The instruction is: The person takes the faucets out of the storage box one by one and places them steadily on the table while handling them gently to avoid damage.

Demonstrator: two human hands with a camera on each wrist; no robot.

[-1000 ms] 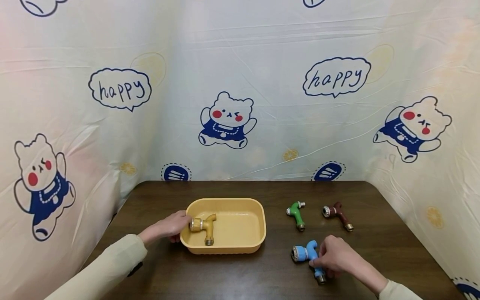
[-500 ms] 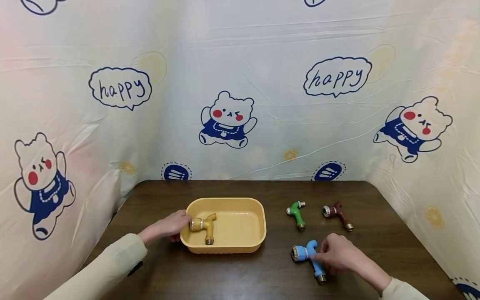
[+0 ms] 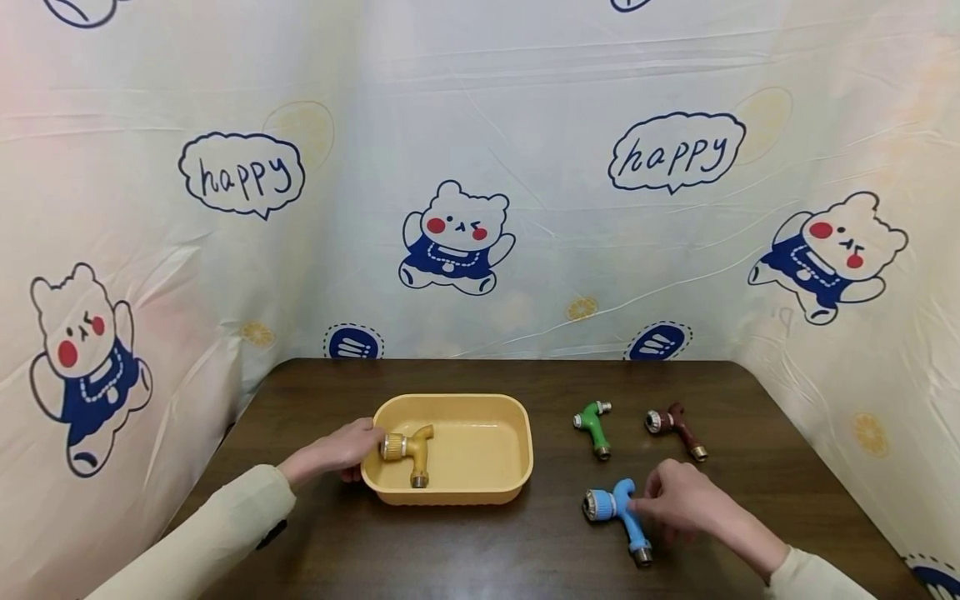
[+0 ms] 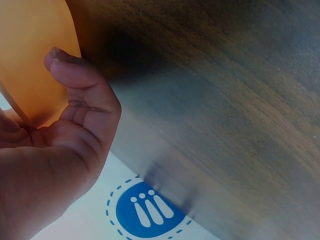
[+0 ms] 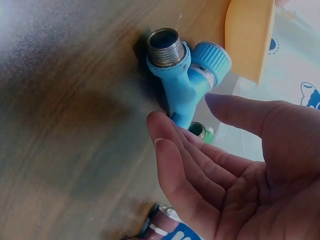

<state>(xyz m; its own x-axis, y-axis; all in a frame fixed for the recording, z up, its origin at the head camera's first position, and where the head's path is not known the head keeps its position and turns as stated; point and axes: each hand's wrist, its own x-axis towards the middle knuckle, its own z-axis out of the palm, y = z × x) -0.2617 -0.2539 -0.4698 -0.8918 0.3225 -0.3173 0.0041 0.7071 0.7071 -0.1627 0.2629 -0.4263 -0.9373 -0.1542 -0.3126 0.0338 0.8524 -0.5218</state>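
Note:
My left hand (image 3: 347, 445) grips the left wall of a yellow plastic basin (image 3: 480, 495), its fingers curled against the outside in the left wrist view. Inside the basin, at its left end, lies a yellow tap (image 3: 420, 457). A light-blue tap (image 3: 627, 518) with a ribbed knob and a threaded metal end lies on the table to the right. Close by its right side is my right hand (image 3: 686, 498). In the right wrist view, thumb and fingers are spread apart with nothing held between them, and the blue tap (image 5: 180, 85) shows just beyond the fingertips.
A green tap (image 3: 594, 432) and a dark-red tap (image 3: 678, 429) lie behind the blue one on the brown wooden table (image 3: 480, 558). A printed white curtain (image 3: 555, 275) hangs around the back and sides of the table.
My right hand has let go of the blue tap and drawn slightly back to the right of it. The blue tap stays in place, and my left hand keeps its hold on the basin.

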